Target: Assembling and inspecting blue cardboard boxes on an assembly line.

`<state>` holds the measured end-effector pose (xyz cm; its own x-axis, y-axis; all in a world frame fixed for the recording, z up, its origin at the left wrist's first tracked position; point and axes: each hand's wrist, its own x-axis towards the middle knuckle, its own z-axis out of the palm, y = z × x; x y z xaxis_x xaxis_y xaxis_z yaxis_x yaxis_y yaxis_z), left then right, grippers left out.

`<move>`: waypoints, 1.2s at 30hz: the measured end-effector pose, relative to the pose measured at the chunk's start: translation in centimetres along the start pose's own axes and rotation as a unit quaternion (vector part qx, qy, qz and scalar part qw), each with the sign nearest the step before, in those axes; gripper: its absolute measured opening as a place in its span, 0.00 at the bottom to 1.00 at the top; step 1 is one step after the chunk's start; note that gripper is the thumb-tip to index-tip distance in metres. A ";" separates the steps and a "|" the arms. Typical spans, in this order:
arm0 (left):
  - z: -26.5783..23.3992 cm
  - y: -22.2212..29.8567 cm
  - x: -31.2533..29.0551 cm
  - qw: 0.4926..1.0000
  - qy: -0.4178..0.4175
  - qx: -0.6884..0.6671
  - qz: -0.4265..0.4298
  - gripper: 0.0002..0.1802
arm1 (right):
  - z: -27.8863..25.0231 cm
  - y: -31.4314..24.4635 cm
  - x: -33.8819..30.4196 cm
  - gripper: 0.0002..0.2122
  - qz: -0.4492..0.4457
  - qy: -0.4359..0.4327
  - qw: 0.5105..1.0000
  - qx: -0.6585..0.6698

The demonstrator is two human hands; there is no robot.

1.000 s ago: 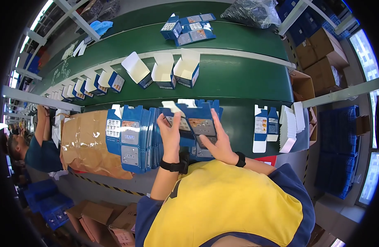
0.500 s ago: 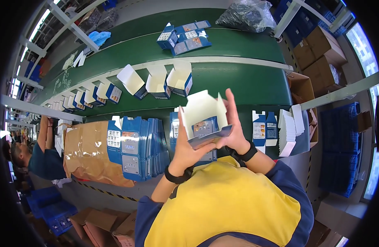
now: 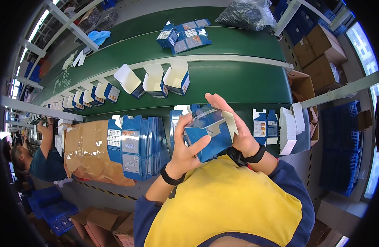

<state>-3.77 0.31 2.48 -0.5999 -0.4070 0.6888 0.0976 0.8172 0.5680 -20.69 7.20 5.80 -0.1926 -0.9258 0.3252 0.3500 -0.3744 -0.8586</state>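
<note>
- Hands hold one blue carton (image 3: 208, 136) just above the table (image 3: 95, 187), close to the person's chest.
- Left hand (image 3: 185, 149) grasps the carton's near-left side; its grip is clenched on it, thumb across the front face.
- Right hand (image 3: 234, 125) clasps the far-right side, fingers curled over the top flap.
- Flat blue cartons (image 3: 136, 146) stand stacked just left.
- Open cartons (image 3: 164, 80) lie on the green conveyor belt (image 3: 238, 78) beyond.
</note>
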 end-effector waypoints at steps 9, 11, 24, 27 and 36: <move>-1.8 1.4 2.0 0.992 -0.053 -0.054 -0.104 0.48 | -1.5 0.2 0.0 0.27 -0.012 -0.077 0.973 -0.219; -1.7 1.3 1.9 0.988 -0.045 -0.081 -0.122 0.49 | -2.2 0.0 0.9 0.24 -0.128 -0.204 0.933 -0.267; -2.7 0.2 1.9 0.997 -0.065 -0.037 -0.026 0.47 | 0.3 -0.5 0.7 0.23 -0.009 -0.080 0.925 -0.372; -2.7 0.2 1.8 0.996 -0.066 -0.058 -0.034 0.47 | 0.0 -1.0 1.0 0.26 0.038 -0.106 0.909 -0.401; 2.2 0.2 1.9 0.988 0.027 -0.102 -0.112 0.60 | 0.9 0.8 0.7 0.31 -0.024 0.091 0.994 0.048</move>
<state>-6.63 0.61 2.87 -0.5823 -0.5933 0.5558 0.1290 0.6075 0.7837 -19.69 6.19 5.66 -0.3706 -0.8853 0.2810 0.4208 -0.4297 -0.7989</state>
